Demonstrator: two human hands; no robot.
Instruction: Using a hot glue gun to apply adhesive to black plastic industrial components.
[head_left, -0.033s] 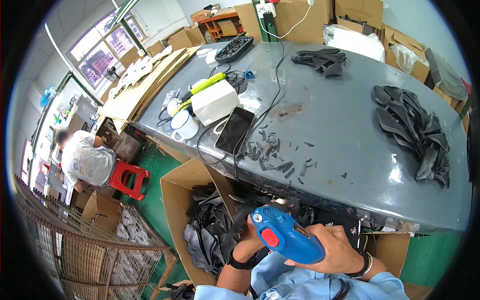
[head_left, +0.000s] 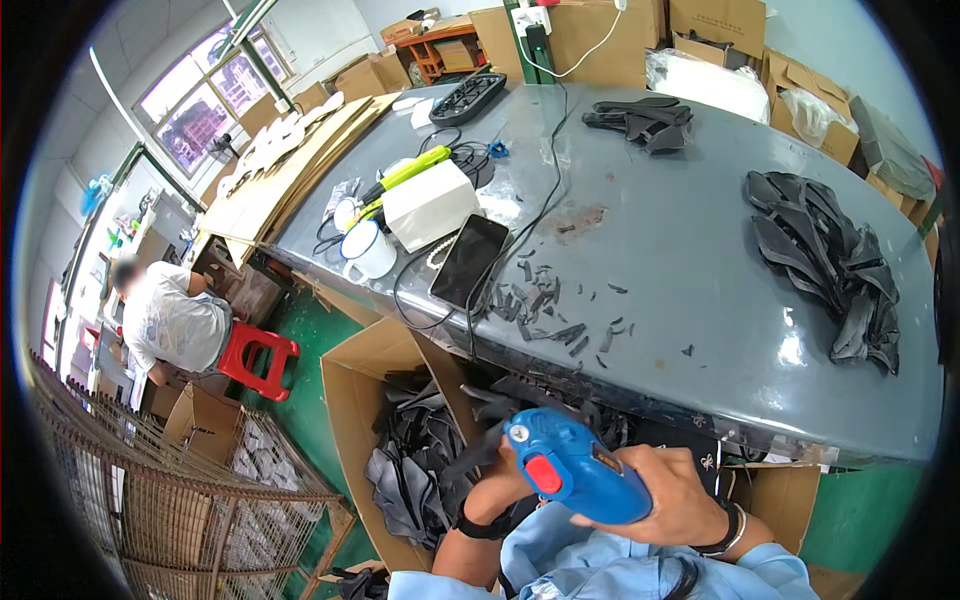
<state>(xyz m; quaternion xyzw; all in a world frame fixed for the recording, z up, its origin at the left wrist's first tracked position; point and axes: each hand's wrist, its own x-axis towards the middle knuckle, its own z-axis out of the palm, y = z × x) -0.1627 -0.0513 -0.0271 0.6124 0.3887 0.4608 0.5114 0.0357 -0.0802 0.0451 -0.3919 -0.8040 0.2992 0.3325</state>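
Observation:
A blue handheld power tool with a red button sits in my right hand, its fingers wrapped round the body. My left hand is closed on a dark grey, flexible sheet piece just left of the tool's head. The tool covers part of the left hand's fingers and hides its own working end. Below my left forearm stands an open cardboard box with many similar dark grey pieces heaped in it.
On the grey table lie dark scraps, two bundles of grey pieces, a phone, a white mug and cables. A wire rack stands at lower left. A seated person works at far left.
The blue tool's head has shifted slightly upward. The dark piece by my left hand has moved and now shows less smear.

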